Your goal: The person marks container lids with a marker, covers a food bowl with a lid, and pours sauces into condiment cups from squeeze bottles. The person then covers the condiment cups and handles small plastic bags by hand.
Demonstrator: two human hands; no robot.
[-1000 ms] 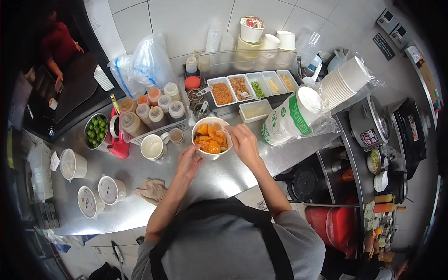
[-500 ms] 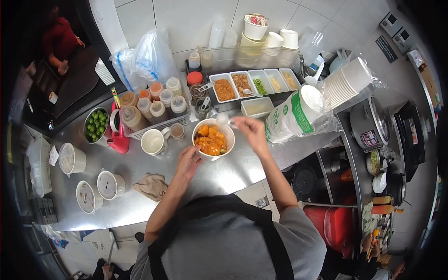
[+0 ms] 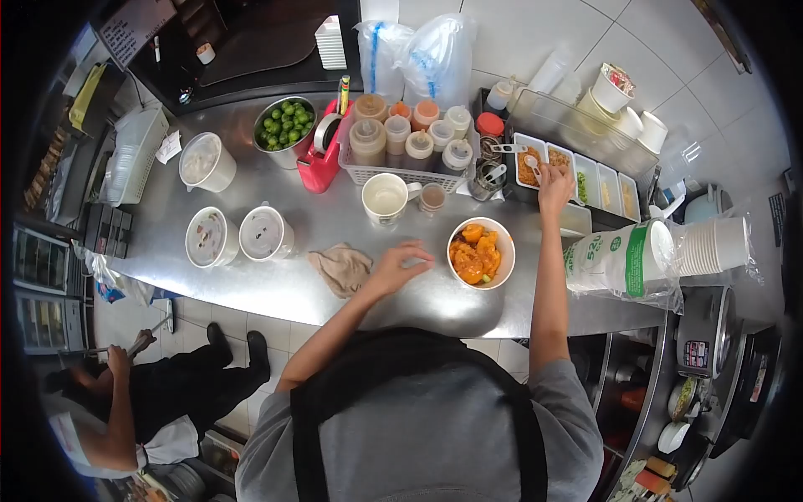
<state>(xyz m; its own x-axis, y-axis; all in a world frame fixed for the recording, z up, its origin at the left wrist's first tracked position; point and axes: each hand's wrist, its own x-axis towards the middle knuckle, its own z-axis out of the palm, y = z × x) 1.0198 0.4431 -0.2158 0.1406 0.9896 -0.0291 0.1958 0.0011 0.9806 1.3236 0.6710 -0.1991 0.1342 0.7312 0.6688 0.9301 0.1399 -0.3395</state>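
My right hand [image 3: 554, 189] is closed on a small white spoon [image 3: 533, 162], whose end is over the tray of orange-brown crumbs [image 3: 525, 172]. A tray of chopped brown topping [image 3: 559, 156] lies beside it, partly behind my fingers. My left hand [image 3: 405, 264] is open above the steel counter, fingers stretched toward a white paper bowl [image 3: 509, 266] but apart from it. Glossy orange-sauced pieces [image 3: 475, 255] fill the bowl, with a bit of green at the edge. Another white spoon handle [image 3: 507, 148] sticks out of the crumb tray's left side.
A basket of sauce bottles [image 3: 410, 177], a mug [image 3: 385, 199] and a small sauce cup [image 3: 432, 198] stand behind the bowl. Bagged paper cups [image 3: 636, 258] lie at right. Lidded tubs [image 3: 211, 238], limes [image 3: 287, 124] and a cloth [image 3: 341, 269] are at left. A person stands lower left.
My right hand has moved with the spoon from above the bowl to the topping trays. My left hand has let go of the bowl and drawn left. The view has turned left.
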